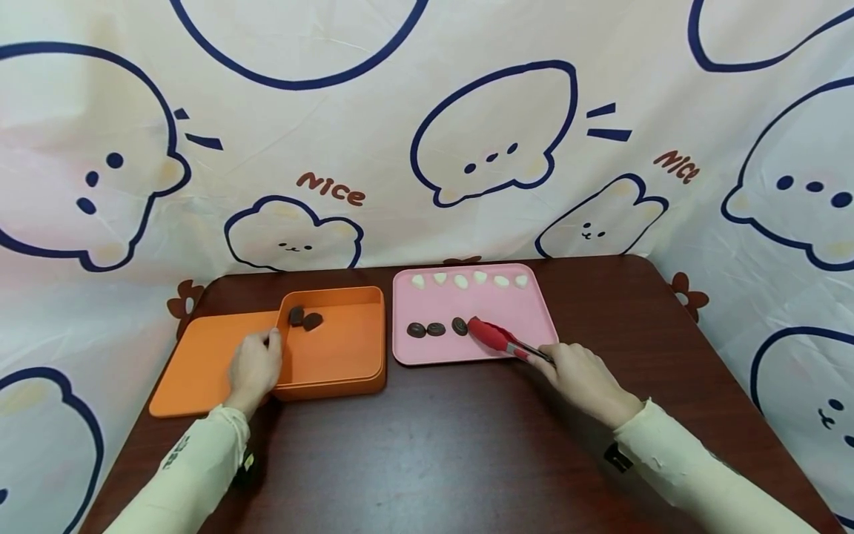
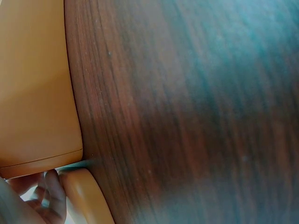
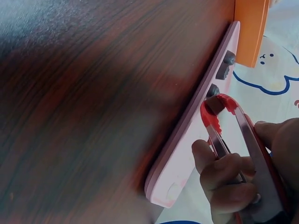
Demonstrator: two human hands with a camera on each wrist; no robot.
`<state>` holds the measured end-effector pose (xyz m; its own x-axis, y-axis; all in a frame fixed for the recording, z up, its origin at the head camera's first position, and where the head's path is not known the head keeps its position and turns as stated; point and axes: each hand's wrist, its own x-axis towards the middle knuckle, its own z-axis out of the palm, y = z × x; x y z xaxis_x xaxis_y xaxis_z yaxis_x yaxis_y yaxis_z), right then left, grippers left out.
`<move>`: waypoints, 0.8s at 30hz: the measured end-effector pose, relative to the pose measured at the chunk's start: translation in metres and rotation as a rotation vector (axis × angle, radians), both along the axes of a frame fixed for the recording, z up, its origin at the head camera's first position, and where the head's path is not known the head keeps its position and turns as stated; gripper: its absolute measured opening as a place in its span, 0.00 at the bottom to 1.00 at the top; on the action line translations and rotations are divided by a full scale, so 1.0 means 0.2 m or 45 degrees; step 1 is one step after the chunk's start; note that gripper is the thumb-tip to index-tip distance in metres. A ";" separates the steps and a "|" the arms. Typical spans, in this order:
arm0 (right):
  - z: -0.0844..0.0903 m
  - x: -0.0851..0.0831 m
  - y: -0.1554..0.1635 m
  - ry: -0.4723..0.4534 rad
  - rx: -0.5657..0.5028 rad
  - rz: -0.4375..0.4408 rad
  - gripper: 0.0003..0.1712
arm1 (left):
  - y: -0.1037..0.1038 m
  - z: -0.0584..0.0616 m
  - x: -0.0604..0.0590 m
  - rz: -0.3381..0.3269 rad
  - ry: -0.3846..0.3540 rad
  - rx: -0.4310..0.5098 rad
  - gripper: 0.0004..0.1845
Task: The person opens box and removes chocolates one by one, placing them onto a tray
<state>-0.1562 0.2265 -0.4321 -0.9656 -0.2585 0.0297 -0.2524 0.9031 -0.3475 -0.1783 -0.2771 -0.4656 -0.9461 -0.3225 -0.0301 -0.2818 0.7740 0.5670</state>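
Observation:
My right hand (image 1: 587, 378) grips a pair of metal tongs (image 1: 534, 352) with red tips, reaching over the pink tray (image 1: 480, 308). In the right wrist view, the red tips stand on either side of a brown chocolate (image 3: 215, 105), which they hide in the head view. Just left of the tips lies a dark oval chocolate (image 1: 459, 325), with two similar chocolates (image 1: 425, 329) further left. My left hand (image 1: 256, 363) holds the left wall of the orange box (image 1: 333, 386), thumb over its rim. Two dark chocolates (image 1: 305, 318) lie in the box's far left corner.
Several white pieces (image 1: 460, 281) form a row along the tray's far side. An orange lid (image 1: 200, 363) lies flat left of the box, partly under my left hand. All stand on a dark wooden table (image 1: 427, 452), with a printed cloth (image 1: 394, 148) hanging behind.

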 end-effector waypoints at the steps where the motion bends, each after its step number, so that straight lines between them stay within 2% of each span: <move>1: 0.00 0.00 0.00 0.001 0.003 0.000 0.19 | 0.00 0.00 0.00 0.001 -0.002 0.002 0.30; 14: 0.00 -0.01 0.03 0.029 0.022 -0.011 0.16 | 0.00 0.00 -0.01 0.016 -0.025 -0.006 0.30; 21: -0.02 -0.04 0.05 -0.061 -0.133 -0.023 0.15 | 0.00 0.00 -0.01 0.007 -0.007 -0.006 0.30; 24: -0.02 -0.05 0.06 -0.094 -0.156 -0.038 0.15 | 0.00 -0.01 -0.01 0.004 0.001 -0.009 0.30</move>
